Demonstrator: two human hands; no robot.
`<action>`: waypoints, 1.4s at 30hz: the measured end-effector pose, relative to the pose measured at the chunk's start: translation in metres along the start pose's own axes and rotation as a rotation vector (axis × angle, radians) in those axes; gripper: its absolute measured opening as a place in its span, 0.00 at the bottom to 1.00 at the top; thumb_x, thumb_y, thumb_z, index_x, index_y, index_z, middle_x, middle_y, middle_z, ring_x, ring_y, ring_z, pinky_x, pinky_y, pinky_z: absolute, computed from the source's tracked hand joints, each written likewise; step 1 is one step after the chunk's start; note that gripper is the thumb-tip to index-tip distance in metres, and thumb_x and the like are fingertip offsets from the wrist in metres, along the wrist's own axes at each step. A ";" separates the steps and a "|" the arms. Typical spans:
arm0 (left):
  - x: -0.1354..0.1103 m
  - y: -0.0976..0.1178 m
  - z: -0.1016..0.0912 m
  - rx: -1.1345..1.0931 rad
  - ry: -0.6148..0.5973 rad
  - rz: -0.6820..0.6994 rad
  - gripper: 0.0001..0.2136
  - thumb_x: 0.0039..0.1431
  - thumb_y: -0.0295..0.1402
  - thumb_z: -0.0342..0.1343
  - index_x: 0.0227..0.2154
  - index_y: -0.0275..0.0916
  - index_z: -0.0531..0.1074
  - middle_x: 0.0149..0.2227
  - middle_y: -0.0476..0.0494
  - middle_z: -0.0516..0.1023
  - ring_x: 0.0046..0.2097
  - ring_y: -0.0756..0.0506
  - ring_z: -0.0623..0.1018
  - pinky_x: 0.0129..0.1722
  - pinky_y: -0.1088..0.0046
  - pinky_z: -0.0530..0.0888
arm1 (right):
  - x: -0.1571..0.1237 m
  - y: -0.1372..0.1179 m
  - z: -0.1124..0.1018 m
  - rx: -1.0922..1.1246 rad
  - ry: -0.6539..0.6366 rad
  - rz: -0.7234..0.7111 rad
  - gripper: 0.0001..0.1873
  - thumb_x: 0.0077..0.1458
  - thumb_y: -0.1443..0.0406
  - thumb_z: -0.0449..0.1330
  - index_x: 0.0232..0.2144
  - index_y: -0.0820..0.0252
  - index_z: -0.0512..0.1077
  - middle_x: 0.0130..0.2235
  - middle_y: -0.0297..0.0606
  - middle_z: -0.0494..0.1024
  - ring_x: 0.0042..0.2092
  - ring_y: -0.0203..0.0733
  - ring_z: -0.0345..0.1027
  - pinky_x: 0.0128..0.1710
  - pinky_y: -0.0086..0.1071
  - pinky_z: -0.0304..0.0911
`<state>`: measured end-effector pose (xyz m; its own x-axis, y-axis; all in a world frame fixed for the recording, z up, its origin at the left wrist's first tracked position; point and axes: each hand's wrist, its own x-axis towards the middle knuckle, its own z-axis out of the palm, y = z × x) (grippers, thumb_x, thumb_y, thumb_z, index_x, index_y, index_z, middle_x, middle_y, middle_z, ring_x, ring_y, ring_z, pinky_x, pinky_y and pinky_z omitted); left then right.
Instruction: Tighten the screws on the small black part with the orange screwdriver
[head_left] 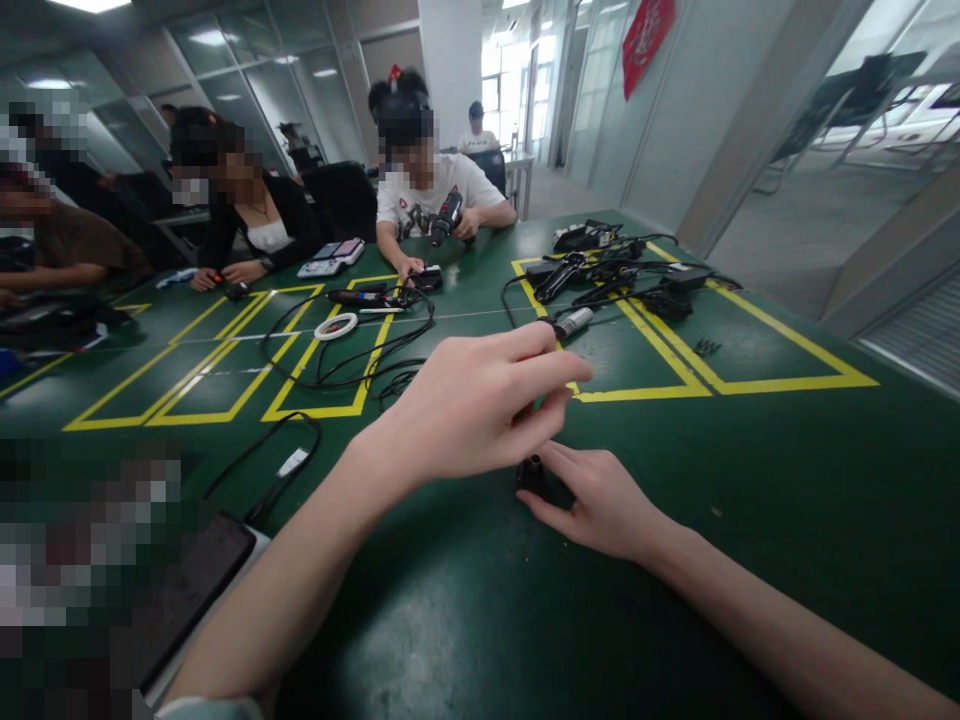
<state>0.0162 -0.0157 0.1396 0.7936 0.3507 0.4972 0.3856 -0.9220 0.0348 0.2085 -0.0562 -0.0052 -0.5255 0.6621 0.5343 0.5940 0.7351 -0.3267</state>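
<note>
Low over the green table [750, 480], my right hand [611, 505] has its thumb and fingers closed around a small black part [531, 474]. A round, hollow-looking post stands up from that part; the rest is covered by my fingers. My left hand [480, 405] is raised just above and to the left of it, fingers bent and drawn together, pointing right. What the left fingertips pinch, if anything, is hidden behind the fingers. Beyond the left fingertips appears a grey cylindrical piece [574, 322].
Black cables and tools [600, 280] lie heaped at the back right, near a small dark coil [706, 347]. A white ring [335, 327] and a looped cord lie at the back left. A phone-like device [196, 590] is at front left. Across the table a person holds a power drill [448, 215].
</note>
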 end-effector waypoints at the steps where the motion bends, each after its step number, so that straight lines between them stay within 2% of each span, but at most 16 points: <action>1: 0.000 0.001 -0.002 -0.005 -0.005 -0.005 0.13 0.68 0.27 0.48 0.46 0.36 0.77 0.39 0.43 0.77 0.37 0.49 0.76 0.35 0.74 0.70 | 0.000 0.000 0.000 0.005 0.000 0.002 0.06 0.65 0.63 0.57 0.43 0.57 0.66 0.35 0.38 0.81 0.33 0.43 0.79 0.28 0.32 0.64; 4: 0.000 0.003 -0.004 -0.017 -0.031 -0.013 0.15 0.64 0.25 0.47 0.47 0.36 0.77 0.39 0.43 0.76 0.37 0.48 0.76 0.35 0.73 0.70 | 0.001 -0.001 -0.001 0.015 -0.006 0.006 0.06 0.64 0.63 0.58 0.43 0.57 0.67 0.36 0.38 0.81 0.33 0.44 0.79 0.29 0.32 0.64; 8: -0.001 0.003 -0.002 -0.021 -0.022 -0.019 0.16 0.67 0.25 0.46 0.50 0.37 0.76 0.41 0.42 0.76 0.36 0.49 0.76 0.34 0.75 0.69 | 0.002 -0.002 -0.003 0.020 -0.028 0.028 0.05 0.63 0.63 0.58 0.42 0.57 0.67 0.36 0.39 0.82 0.33 0.43 0.78 0.29 0.32 0.64; 12: -0.002 0.004 0.001 -0.009 0.010 -0.021 0.14 0.70 0.28 0.47 0.51 0.38 0.75 0.37 0.45 0.77 0.34 0.50 0.75 0.31 0.76 0.67 | 0.001 -0.001 -0.002 0.017 -0.030 0.031 0.06 0.63 0.63 0.58 0.42 0.57 0.68 0.36 0.39 0.82 0.33 0.43 0.77 0.29 0.32 0.63; 16: 0.000 0.004 -0.001 -0.024 -0.004 0.008 0.14 0.66 0.26 0.48 0.48 0.37 0.76 0.35 0.45 0.77 0.35 0.49 0.75 0.33 0.75 0.68 | -0.001 0.001 0.001 0.000 -0.008 0.024 0.06 0.63 0.62 0.58 0.41 0.57 0.68 0.35 0.39 0.81 0.32 0.44 0.77 0.29 0.32 0.64; 22: 0.000 0.003 0.001 -0.023 0.018 0.014 0.16 0.68 0.24 0.46 0.51 0.37 0.75 0.44 0.42 0.78 0.39 0.50 0.77 0.36 0.76 0.71 | 0.001 -0.001 -0.002 0.040 -0.034 0.038 0.07 0.62 0.64 0.57 0.43 0.57 0.67 0.36 0.39 0.81 0.33 0.43 0.77 0.30 0.31 0.64; 29: -0.001 0.004 0.002 -0.006 0.016 0.009 0.12 0.70 0.30 0.49 0.48 0.37 0.76 0.40 0.44 0.79 0.34 0.51 0.76 0.31 0.76 0.67 | 0.001 -0.002 -0.002 0.035 -0.004 0.034 0.04 0.61 0.65 0.57 0.39 0.57 0.67 0.33 0.37 0.80 0.30 0.41 0.74 0.28 0.31 0.61; 33: -0.001 0.005 0.001 -0.010 0.010 0.005 0.12 0.69 0.30 0.48 0.47 0.37 0.76 0.39 0.44 0.78 0.34 0.50 0.75 0.31 0.75 0.67 | 0.001 -0.001 -0.001 0.043 -0.013 0.039 0.04 0.61 0.64 0.58 0.39 0.57 0.68 0.32 0.37 0.80 0.30 0.41 0.74 0.28 0.31 0.62; 36: 0.000 0.006 -0.001 -0.004 -0.015 -0.004 0.15 0.66 0.27 0.47 0.50 0.38 0.75 0.38 0.45 0.77 0.34 0.50 0.75 0.31 0.76 0.68 | 0.000 0.000 -0.001 0.041 -0.032 0.053 0.05 0.61 0.64 0.58 0.40 0.57 0.69 0.34 0.39 0.81 0.32 0.42 0.76 0.30 0.31 0.64; 39: 0.000 0.006 -0.001 -0.004 -0.030 0.005 0.19 0.63 0.25 0.47 0.55 0.38 0.73 0.41 0.44 0.76 0.35 0.49 0.75 0.32 0.76 0.70 | -0.001 0.001 0.000 0.039 -0.031 0.060 0.05 0.61 0.63 0.58 0.40 0.57 0.69 0.35 0.39 0.82 0.33 0.43 0.77 0.30 0.32 0.65; 42: 0.001 0.005 0.001 -0.013 -0.009 0.010 0.19 0.65 0.24 0.46 0.55 0.39 0.73 0.45 0.42 0.77 0.38 0.50 0.76 0.35 0.76 0.71 | 0.000 0.000 -0.002 0.025 -0.028 0.050 0.06 0.62 0.63 0.58 0.41 0.57 0.68 0.35 0.39 0.82 0.32 0.43 0.77 0.30 0.32 0.64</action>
<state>0.0188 -0.0196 0.1397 0.8016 0.3428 0.4899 0.3713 -0.9276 0.0415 0.2092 -0.0564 -0.0037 -0.5122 0.7017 0.4952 0.6046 0.7041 -0.3724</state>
